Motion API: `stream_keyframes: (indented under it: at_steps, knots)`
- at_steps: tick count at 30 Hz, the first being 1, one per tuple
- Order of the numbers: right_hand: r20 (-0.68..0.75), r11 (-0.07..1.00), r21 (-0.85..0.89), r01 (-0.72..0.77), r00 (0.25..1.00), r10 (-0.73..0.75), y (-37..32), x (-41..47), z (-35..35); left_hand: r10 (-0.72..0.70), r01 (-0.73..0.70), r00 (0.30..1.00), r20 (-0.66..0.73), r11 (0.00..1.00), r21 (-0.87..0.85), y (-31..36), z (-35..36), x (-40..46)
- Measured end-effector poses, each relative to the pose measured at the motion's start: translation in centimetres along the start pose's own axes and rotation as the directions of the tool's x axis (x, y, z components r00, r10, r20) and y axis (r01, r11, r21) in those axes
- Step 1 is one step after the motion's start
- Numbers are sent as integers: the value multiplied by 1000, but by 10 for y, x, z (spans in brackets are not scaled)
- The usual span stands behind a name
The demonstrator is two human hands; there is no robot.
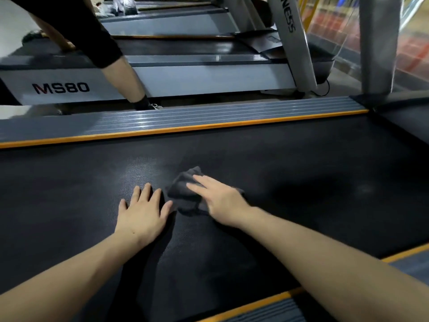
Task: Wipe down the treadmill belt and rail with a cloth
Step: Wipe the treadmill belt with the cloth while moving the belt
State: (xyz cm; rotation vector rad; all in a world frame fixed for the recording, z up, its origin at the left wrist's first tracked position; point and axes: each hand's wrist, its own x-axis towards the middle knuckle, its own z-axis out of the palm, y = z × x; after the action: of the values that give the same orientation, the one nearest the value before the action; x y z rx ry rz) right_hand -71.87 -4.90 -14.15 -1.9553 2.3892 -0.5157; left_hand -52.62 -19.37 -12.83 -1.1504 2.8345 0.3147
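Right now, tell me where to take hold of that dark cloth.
Pinch the raised crumpled fold of the dark cloth, coming from above on its far side. It bunches up there, while the right hand covers its near part flat on the treadmill belt.

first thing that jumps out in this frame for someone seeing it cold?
Two bare arms reach onto the black treadmill belt: the right hand presses a dark cloth flat at the centre, and the left hand lies open just beside it. Behind runs the grey ribbed rail with an orange edge, and another person's leg stands at upper left beside the next treadmill, marked MS80.
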Motion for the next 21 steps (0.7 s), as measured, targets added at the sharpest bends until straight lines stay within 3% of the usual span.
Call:
stream_keyframes:
  at_steps: [2, 4, 5, 7, 9, 10, 11, 13, 15, 17, 19, 21]
  knots:
    - [19, 999, -40, 17, 1000, -16, 45, -22, -15, 27, -27, 1000, 11, 999, 41, -5, 3, -1]
    - [-77, 968, -15, -250, 966, 248, 91, -45, -31, 44, -44, 999, 5, 997, 61, -9, 2, -2]
    - [-119, 901, 17, -434, 894, 433, 107, -56, -39, 53, -53, 999, 2, 996, 71, -10, 2, -2]
    - [-166, 676, 19, -737, 664, 729, 116, -65, -45, 59, -59, 998, 7, 995, 84, -11, 2, -3]
    - [-201, 493, -32, -869, 489, 849, 96, -49, -40, 54, -56, 998, 33, 996, 68, -11, 2, -3]
    - [-211, 461, -47, -886, 459, 863, 80, -35, -34, 56, -58, 997, 44, 997, 58, -12, 2, -2]
    - [-210, 476, -59, -877, 477, 853, 60, -18, -25, 60, -62, 997, 49, 997, 47, -13, 1, -2]
    - [-164, 620, -90, -780, 625, 763, 15, 15, -3, 65, -67, 996, 58, 997, 36, -17, -1, -3]
    - [-125, 815, -119, -567, 823, 554, -34, 34, 20, 58, -61, 997, 57, 997, 52, -20, -3, -8]
    - [-18, 951, -115, -285, 958, 285, -62, 31, 33, 58, -63, 995, 83, 996, 68, -21, -6, -14]
    - [62, 995, -48, -83, 994, 85, -49, 16, 25, 71, -81, 990, 121, 993, 82, -21, -10, -21]
    - [69, 997, 11, -81, 994, 80, -11, -3, 7, 77, -95, 986, 151, 989, 111, -21, -14, -24]
